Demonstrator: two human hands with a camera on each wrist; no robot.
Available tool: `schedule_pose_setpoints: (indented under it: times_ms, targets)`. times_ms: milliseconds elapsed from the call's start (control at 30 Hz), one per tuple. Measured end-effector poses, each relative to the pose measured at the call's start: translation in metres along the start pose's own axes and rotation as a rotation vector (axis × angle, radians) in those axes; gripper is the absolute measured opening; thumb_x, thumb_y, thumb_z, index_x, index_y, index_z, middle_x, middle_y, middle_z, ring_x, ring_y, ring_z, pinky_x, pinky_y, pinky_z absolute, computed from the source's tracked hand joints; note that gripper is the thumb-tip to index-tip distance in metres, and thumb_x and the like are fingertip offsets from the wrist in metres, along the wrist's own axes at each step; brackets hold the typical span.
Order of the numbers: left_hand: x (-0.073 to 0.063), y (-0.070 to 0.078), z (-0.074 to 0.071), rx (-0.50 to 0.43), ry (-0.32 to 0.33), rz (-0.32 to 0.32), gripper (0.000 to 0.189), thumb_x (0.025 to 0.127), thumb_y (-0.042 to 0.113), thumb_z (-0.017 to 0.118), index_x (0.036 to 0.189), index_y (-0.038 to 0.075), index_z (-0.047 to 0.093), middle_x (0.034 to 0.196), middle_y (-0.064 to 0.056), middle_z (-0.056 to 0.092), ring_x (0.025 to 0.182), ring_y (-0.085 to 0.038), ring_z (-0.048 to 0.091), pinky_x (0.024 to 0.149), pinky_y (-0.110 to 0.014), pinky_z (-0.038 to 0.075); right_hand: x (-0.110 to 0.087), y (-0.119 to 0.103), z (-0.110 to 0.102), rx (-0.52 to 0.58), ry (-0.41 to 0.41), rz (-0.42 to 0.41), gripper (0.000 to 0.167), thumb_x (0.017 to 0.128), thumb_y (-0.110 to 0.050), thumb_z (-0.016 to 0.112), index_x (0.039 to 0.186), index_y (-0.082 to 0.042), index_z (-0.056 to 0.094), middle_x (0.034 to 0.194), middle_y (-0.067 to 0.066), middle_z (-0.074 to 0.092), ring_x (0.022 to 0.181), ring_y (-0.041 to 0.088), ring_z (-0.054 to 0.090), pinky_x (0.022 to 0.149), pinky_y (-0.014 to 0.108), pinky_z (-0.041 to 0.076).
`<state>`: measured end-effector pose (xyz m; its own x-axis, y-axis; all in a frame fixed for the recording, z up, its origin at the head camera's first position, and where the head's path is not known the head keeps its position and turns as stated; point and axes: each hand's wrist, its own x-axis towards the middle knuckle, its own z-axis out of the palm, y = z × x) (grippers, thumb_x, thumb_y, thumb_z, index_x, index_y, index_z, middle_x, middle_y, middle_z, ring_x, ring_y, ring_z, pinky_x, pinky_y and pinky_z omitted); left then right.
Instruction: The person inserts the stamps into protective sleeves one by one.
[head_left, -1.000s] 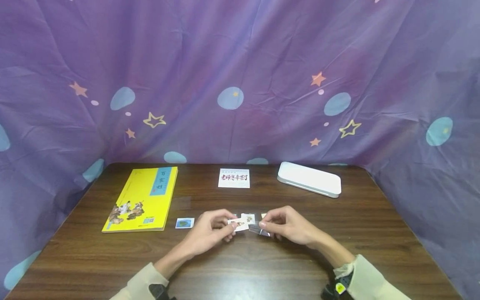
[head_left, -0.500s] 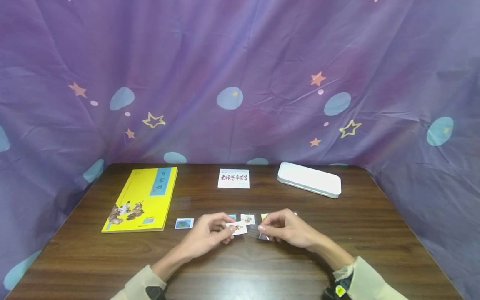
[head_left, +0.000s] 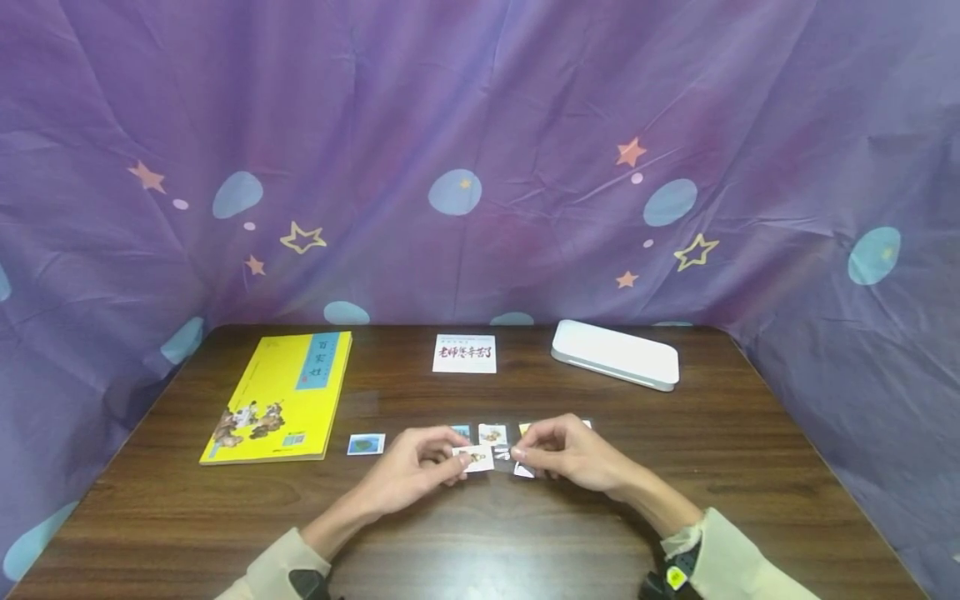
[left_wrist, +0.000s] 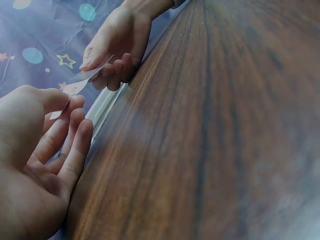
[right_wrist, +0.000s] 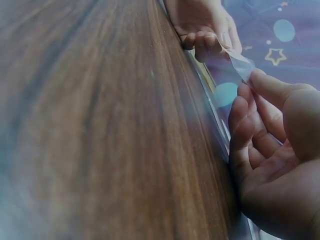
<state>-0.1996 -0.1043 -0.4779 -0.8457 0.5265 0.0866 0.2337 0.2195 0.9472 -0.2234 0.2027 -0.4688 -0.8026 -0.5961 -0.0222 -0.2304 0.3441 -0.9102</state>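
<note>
My left hand [head_left: 420, 462] pinches a small white stamp [head_left: 480, 458] with a printed figure between thumb and forefinger. Facing it, my right hand [head_left: 573, 454] pinches the edge of a small clear plastic sleeve [head_left: 503, 456], which catches the light. Stamp and sleeve overlap between the two hands in the left wrist view, held up off the wood. Behind them lie a stamp with a brown picture [head_left: 492, 434] and a blue one [head_left: 461, 432] partly covered by my left fingers. A blue-green stamp [head_left: 365, 444] lies left of my left hand.
A yellow book [head_left: 281, 392] lies at the left of the wooden table [head_left: 480, 533]. A white card with red writing [head_left: 464, 354] sits at the back middle, and a flat white case [head_left: 615, 354] at the back right. A purple curtain hangs behind.
My left hand has drawn the stamp slightly left and nearer to me. The plastic sleeve has shifted in my right fingers, and more of the stamps behind shows. The head view has tilted slightly.
</note>
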Motion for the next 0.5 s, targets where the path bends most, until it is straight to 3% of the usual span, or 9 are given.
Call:
schedule_pose_setpoints:
  times_ms: [500]
  targets:
    - [0.0002, 0.0014, 0.0025, 0.037, 0.002, -0.017, 0.023, 0.102, 0.019, 0.075, 0.123, 0.008, 0.076, 0.096, -0.008, 0.079, 0.078, -0.016, 0.073, 0.07, -0.026, 0.063, 0.0002, -0.0006, 0.005, 0.006, 0.034, 0.03, 0.015, 0.103, -0.029, 0.076, 0.098, -0.015, 0.08, 0.078, 0.003, 0.07, 0.062, 0.007, 0.056, 0.055, 0.021, 0.05]
